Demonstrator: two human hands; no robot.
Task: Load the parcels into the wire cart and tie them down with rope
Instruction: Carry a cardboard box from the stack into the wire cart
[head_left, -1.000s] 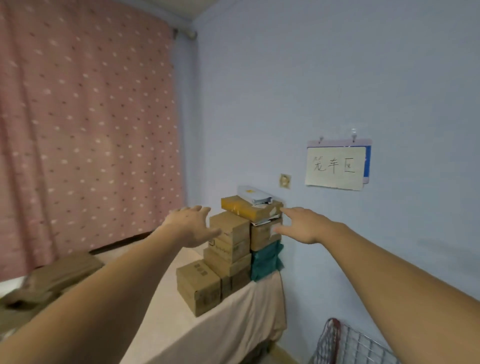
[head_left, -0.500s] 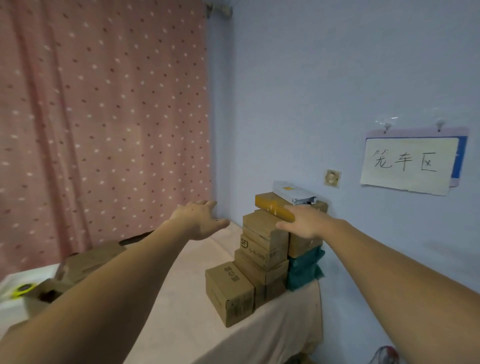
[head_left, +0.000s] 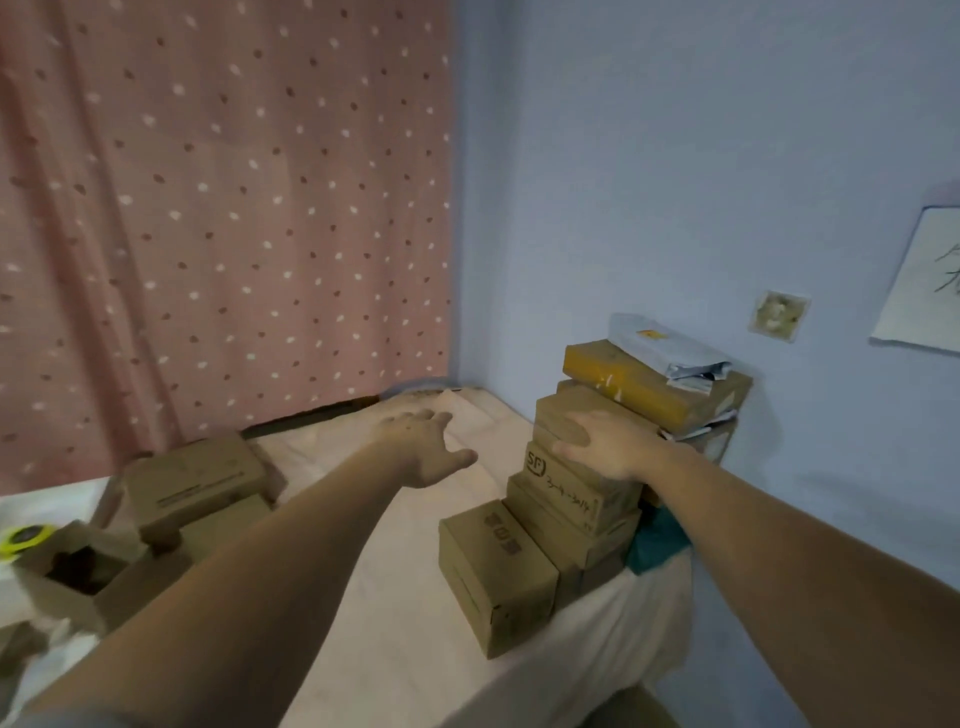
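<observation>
Several brown cardboard parcels are stacked at the table's right end against the blue wall. My right hand (head_left: 610, 444) lies flat with spread fingers on the top brown box (head_left: 563, 415) of the front stack, above a box marked SF (head_left: 566, 491). A yellow parcel (head_left: 628, 382) and a grey mailer bag (head_left: 667, 348) top the rear stack, with a teal parcel (head_left: 657, 545) at its base. One single box (head_left: 493, 571) stands in front. My left hand (head_left: 423, 449) hovers open over the table, left of the stack, holding nothing. The wire cart is out of view.
The table (head_left: 405, 597) has a cream cloth. More cardboard boxes (head_left: 192, 480) and an open carton (head_left: 78, 577) sit at its left end, beside a yellow-green tape roll (head_left: 23, 538). A pink dotted curtain (head_left: 223, 208) hangs behind. A paper sign (head_left: 924, 291) hangs on the wall.
The view has swung left and closer, and the cart has left the frame. My right hand moved from the yellow parcel's side onto the top brown box. My left hand stays open.
</observation>
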